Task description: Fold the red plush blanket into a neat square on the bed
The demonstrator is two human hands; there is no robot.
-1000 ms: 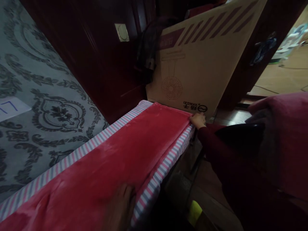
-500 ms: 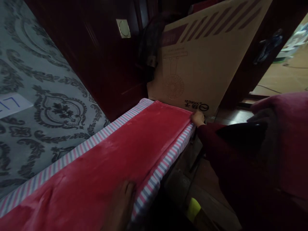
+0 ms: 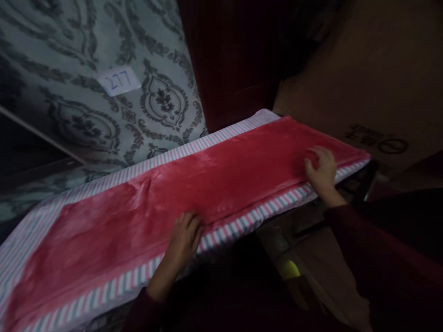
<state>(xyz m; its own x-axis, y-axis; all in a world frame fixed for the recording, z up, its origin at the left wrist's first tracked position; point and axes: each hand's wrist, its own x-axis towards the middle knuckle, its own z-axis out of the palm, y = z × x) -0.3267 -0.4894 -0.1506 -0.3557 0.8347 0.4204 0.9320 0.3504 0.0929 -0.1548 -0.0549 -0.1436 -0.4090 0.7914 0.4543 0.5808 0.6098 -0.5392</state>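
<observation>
grey damask wallpaper (image 3: 104,115) rises behind a narrow pink-and-grey striped cloth-covered board (image 3: 104,295), with a red fleece blanket (image 3: 221,184) lying along it. left hand (image 3: 183,237) rests spread on the blanket's near edge; right hand (image 3: 321,173) curls onto it, fingers perhaps gripping, hard to tell in this dim light.
</observation>
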